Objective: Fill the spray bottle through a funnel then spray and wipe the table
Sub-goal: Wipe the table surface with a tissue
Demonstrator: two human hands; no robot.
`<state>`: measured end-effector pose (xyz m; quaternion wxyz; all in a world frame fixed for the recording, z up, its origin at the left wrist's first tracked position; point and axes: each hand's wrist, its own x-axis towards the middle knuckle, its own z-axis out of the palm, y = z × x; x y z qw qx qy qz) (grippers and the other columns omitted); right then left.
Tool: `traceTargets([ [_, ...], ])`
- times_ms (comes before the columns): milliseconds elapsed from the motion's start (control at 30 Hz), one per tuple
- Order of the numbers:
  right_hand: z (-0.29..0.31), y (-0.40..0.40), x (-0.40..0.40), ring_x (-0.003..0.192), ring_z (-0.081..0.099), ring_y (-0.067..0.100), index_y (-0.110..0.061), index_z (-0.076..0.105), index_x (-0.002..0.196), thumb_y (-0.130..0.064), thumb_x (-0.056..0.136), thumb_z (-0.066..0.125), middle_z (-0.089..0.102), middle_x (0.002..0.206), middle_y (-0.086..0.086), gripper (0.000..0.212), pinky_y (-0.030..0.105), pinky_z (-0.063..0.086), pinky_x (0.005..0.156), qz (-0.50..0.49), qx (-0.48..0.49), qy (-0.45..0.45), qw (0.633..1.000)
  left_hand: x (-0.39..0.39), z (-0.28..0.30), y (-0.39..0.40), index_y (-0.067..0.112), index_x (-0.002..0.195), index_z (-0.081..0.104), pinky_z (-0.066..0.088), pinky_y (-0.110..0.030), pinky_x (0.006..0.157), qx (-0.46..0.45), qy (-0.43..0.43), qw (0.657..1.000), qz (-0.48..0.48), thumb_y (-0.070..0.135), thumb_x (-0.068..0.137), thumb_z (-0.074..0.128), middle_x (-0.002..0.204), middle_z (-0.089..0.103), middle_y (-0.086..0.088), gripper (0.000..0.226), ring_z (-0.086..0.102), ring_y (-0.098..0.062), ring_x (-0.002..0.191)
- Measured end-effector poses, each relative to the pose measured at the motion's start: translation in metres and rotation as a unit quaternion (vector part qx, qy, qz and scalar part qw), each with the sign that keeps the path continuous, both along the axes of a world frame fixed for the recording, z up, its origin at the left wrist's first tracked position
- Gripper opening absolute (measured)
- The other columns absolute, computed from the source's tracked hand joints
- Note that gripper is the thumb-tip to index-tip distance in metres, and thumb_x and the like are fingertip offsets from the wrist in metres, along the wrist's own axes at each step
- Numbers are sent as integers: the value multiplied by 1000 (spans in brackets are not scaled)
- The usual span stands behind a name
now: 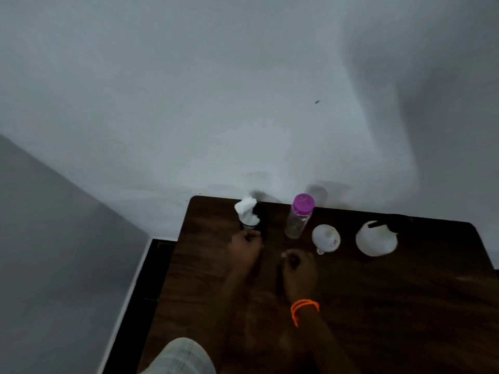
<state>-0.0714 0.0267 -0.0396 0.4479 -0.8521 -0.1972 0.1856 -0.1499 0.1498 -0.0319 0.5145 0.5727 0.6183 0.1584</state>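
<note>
Behind the left hand, blur hides its grasp.

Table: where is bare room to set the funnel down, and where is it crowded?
The table is bare in front of the white funnel and white bottle, right of the right hand. The back edge is crowded: tissue holder, purple-capped bottle, left hand.
</note>
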Motion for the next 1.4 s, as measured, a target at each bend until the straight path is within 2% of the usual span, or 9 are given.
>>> traceTargets([
  [67, 13, 33, -14, 88, 62, 20, -10, 74, 88, -5, 81, 77, 68, 93, 9, 9, 12, 37, 78, 41, 24, -7, 999, -15, 9, 19, 23, 81, 76, 55, -28, 80, 49, 20, 998, 32, 23, 84, 68, 82, 76, 4, 8, 72, -16, 84],
  [233, 29, 101, -12, 91, 67, 25, -12, 77, 91, -10, 82, 75, 72, 93, 11, 9, 28, 49, 83, 59, 51, -7, 997, -33, 26, 56, 16, 96, 76, 45, -22, 78, 96, 31, 993, 62, 20, 85, 69, 97, 76, -2, 14, 68, -19, 94],
  [333, 33, 125, -3, 89, 69, 23, -16, 78, 88, -20, 83, 73, 76, 91, 7, 9, 37, 55, 84, 45, 42, 33, 998, -33, 34, 69, 13, 104, 75, 43, -6, 70, 116, -47, 992, 5, 16, 81, 78, 91, 72, 8, 23, 64, 1, 82],
  [467, 43, 135, -2, 85, 71, 16, -16, 80, 86, -33, 82, 73, 78, 85, 1, 18, 26, 50, 72, 42, 13, 62, 997, -29, 36, 81, 21, 105, 76, 43, -1, 69, 162, -58, 981, -88, 31, 81, 82, 86, 72, 14, 27, 60, 17, 78],
  [667, 49, 147, -6, 87, 73, 22, -15, 82, 87, -39, 78, 78, 78, 88, 7, 26, 36, 58, 79, 38, -12, 73, 997, -25, 38, 89, 20, 100, 81, 48, -12, 73, 210, -14, 970, -123, 31, 90, 73, 94, 79, 1, 17, 71, -6, 89],
  [767, 51, 151, -6, 88, 72, 29, -12, 81, 86, -31, 80, 74, 77, 87, 12, 21, 36, 57, 79, 20, -36, 82, 996, -24, 37, 91, 19, 100, 81, 39, 0, 67, 215, 0, 969, -123, 24, 90, 72, 95, 79, -1, 15, 71, -11, 91],
  [833, 49, 153, -5, 85, 73, 31, -10, 80, 83, -28, 80, 71, 76, 82, 14, 20, 36, 58, 78, 17, -45, 87, 995, -24, 37, 92, 16, 102, 81, 36, -3, 64, 218, 11, 969, -118, 21, 90, 70, 97, 79, -5, 16, 71, -15, 92],
  [933, 44, 154, -5, 81, 73, 28, -13, 80, 81, -29, 78, 70, 76, 77, 11, 19, 36, 58, 77, 18, -42, 99, 994, -23, 35, 93, 15, 103, 80, 38, -13, 70, 208, 15, 971, -115, 20, 91, 69, 98, 78, -5, 17, 71, -17, 94],
  [1400, 41, 140, -8, 81, 72, 23, -16, 80, 83, -23, 82, 70, 77, 81, 2, 12, 38, 59, 78, -17, 42, 95, 994, -21, 32, 90, 7, 105, 78, 37, -16, 72, 200, 10, 977, -70, 14, 91, 68, 103, 77, -13, 19, 70, -26, 99],
])
